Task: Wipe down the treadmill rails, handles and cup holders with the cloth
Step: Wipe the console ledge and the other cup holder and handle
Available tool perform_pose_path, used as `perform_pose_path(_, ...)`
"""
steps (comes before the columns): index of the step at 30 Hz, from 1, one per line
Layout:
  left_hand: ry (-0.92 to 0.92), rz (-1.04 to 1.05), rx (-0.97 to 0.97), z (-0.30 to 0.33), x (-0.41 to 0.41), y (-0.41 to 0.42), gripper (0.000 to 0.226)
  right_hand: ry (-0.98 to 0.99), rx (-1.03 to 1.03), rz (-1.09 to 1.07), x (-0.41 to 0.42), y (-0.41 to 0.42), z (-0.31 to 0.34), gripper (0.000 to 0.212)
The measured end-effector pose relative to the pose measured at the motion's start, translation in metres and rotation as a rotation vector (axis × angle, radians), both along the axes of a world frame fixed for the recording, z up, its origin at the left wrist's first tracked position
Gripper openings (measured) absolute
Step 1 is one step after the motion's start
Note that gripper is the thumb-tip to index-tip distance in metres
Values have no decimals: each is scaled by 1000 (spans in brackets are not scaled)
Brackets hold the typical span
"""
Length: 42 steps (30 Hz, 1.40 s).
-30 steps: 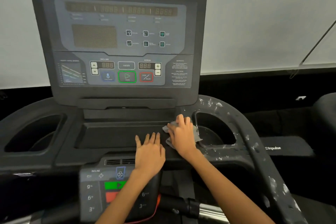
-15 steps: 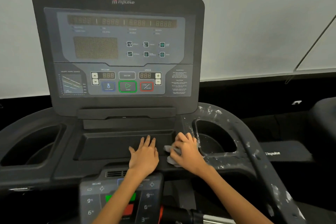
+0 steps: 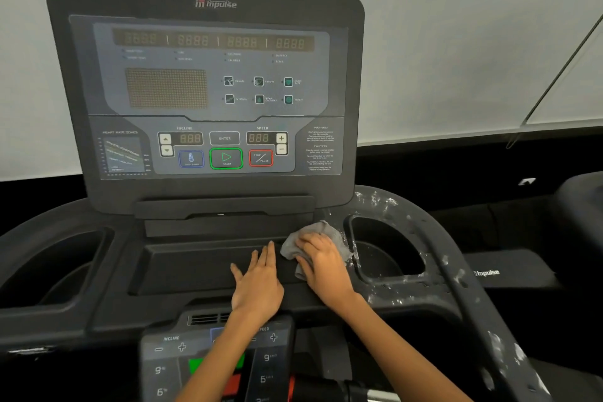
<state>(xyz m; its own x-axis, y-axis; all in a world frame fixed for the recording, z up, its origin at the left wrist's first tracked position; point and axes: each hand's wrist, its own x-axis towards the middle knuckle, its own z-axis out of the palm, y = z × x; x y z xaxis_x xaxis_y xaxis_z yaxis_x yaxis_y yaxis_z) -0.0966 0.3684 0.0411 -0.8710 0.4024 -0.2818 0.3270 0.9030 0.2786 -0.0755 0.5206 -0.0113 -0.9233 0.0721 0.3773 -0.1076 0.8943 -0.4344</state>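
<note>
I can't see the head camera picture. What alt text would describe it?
A person's right hand presses a grey cloth on a treadmill console tray, beside the foam-speckled right cup holder. The left hand rests flat on the tray; the unlit display panel stands above.

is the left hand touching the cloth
Apart. The head view shows the left hand lying flat on the tray with a dark strip of tray between its fingertips and the cloth, which the right hand holds.
</note>
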Motion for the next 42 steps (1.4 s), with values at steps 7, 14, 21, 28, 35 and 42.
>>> perform_pose_path(7,-4,-7,11,5,1,-4,70,-32,-36,155,39,6,13,9)
perform_pose_path(14,-8,-14,35,2,0,-5,72,4,-178,205,71,5,18,16)
perform_pose_path(21,-16,-47,17,1,-1,-6,69,-185,-20,215,82,-18,7,45)
perform_pose_path(28,-1,-46,22,-1,1,-6,67,-174,66,-105,122,13,-18,55)
perform_pose_path(35,12,-76,-9,-3,0,-4,61,-269,147,-290,90,38,-12,54)
perform_pose_path(42,139,-143,-52,-2,6,8,53,-282,156,-274,32,62,-8,63)
